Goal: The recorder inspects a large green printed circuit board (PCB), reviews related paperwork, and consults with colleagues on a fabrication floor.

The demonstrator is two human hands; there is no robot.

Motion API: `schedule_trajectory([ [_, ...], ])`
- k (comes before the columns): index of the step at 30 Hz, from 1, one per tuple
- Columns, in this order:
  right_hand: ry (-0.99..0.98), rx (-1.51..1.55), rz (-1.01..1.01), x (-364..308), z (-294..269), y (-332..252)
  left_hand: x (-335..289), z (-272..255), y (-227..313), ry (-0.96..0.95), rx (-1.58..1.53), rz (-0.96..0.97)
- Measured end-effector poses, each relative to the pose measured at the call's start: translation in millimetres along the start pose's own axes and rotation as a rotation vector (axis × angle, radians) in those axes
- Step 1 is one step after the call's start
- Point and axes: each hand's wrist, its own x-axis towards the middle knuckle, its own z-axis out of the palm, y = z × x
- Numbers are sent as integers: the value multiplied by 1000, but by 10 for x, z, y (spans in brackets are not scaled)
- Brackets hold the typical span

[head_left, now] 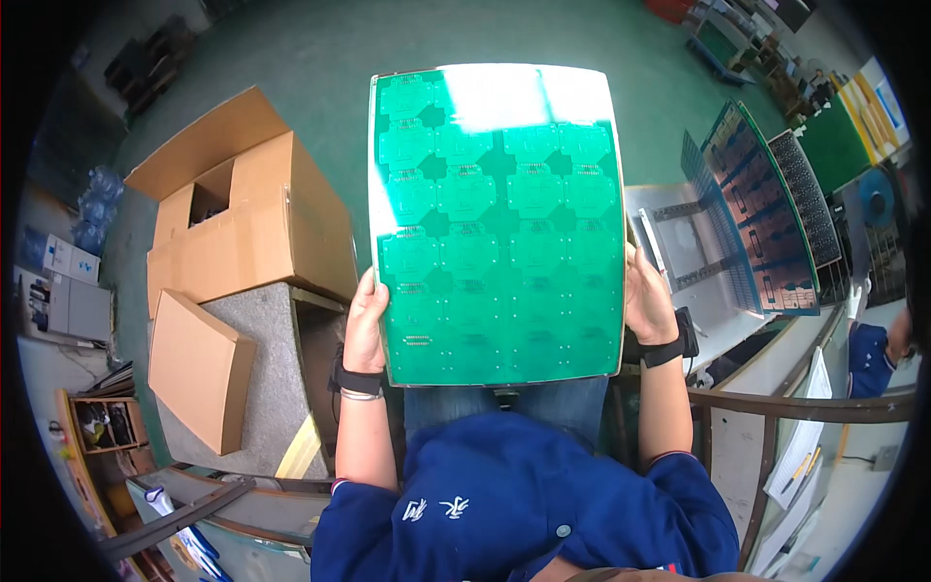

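A large green circuit board panel [499, 252] is held up in front of me, its face marked with rows of repeated board outlines. Bright light glares off its top and upper left edge. My left hand [366, 315] grips the panel's lower left edge, thumb on the face. On the opposite edge, my right hand [650, 301] grips the panel at about the same height; its fingers are partly hidden. Dark bands circle both wrists. To the right, several more panels [761, 213] stand upright in a metal rack [684, 242].
At left, a big open cardboard box [228, 233] stands behind a grey surface [276, 359]. A smaller closed carton [199, 369] lies on that surface. Metal rails [795, 407] run beside me on the right. Another person's blue sleeve [868, 359] shows at the far right.
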Motion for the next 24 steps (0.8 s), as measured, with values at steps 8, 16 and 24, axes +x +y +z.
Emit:
schedule_trajectory([
  [8, -66, 66, 36, 35, 102, 62, -8, -131, 1, 73, -3, -13],
  [16, -98, 87, 79, 121, 112, 115, -61, -222, -59, 104, -17, -41],
  [24, -81, 97, 85, 142, 115, 176, -103, -288, -108, 126, -37, -29],
])
